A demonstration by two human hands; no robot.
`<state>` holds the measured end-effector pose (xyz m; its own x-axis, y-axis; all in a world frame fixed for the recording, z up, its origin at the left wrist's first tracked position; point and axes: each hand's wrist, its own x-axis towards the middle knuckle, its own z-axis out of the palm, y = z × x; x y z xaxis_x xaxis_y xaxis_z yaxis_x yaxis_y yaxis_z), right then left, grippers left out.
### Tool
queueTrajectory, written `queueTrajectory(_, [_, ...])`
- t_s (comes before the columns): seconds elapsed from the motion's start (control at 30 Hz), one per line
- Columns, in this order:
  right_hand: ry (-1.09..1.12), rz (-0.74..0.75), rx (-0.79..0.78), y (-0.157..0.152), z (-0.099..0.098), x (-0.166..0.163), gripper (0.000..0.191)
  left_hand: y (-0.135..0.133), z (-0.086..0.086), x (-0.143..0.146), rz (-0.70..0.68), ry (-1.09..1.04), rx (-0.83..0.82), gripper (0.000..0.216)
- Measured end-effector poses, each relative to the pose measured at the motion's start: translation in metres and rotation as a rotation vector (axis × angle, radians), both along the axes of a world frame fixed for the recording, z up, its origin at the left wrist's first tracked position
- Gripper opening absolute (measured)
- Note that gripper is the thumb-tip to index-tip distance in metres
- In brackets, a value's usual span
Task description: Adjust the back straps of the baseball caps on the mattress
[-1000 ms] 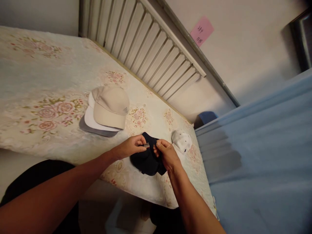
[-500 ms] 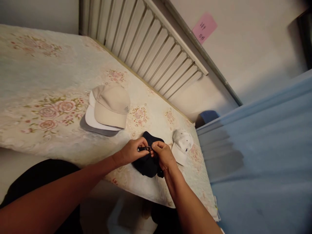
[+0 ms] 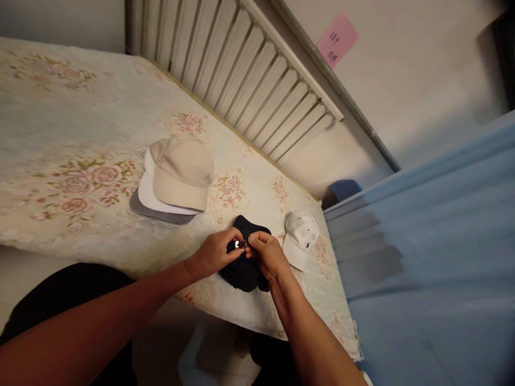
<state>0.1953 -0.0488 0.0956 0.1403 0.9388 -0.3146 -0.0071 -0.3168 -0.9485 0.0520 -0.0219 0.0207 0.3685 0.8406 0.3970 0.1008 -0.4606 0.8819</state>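
A black cap [image 3: 243,273] lies at the front part of the table, under both hands. My left hand [image 3: 215,250] is closed on the cap's strap, near a shiny metal buckle [image 3: 240,244]. From the other side my right hand [image 3: 266,252] pinches the strap close to that buckle, thumb and forefinger together. The fingertips of both hands almost meet. Just right of my right hand sits a white cap [image 3: 300,236] with a small dark logo. Further left is a stack of caps: a beige cap [image 3: 183,171] on top, a white cap [image 3: 151,195] and a grey cap [image 3: 161,215] beneath.
A floral cloth [image 3: 92,128] covers the table. Pale metal rails [image 3: 249,80] run along its far edge. A blue curtain [image 3: 434,241] hangs at the right, with a dark blue object [image 3: 341,192] behind it. A pink note [image 3: 337,40] is on the wall.
The buckle has turned slightly and now catches bright light. Both hands stay on the strap, with only small finger movements. The view has shifted a little.
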Motion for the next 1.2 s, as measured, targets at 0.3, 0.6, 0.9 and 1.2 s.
queueTrajectory(0.3, [0.003,-0.001,0.008,0.002,0.004,-0.002,0.019,0.0,0.007,-0.001,0.012,-0.077,-0.089,0.011])
queueTrajectory(0.6, [0.051,0.061,0.023,0.006,0.014,-0.013,0.02,0.015,0.014,-0.015,-0.08,-0.236,-0.211,0.013])
queueTrajectory(0.9, [0.125,0.043,0.008,0.006,0.023,-0.016,0.02,0.035,0.009,-0.027,-0.303,-0.524,-0.523,0.024])
queueTrajectory(1.2, [0.146,0.115,-0.062,0.007,0.025,-0.012,0.021,0.036,0.004,-0.022,-0.423,-0.669,-0.584,0.021])
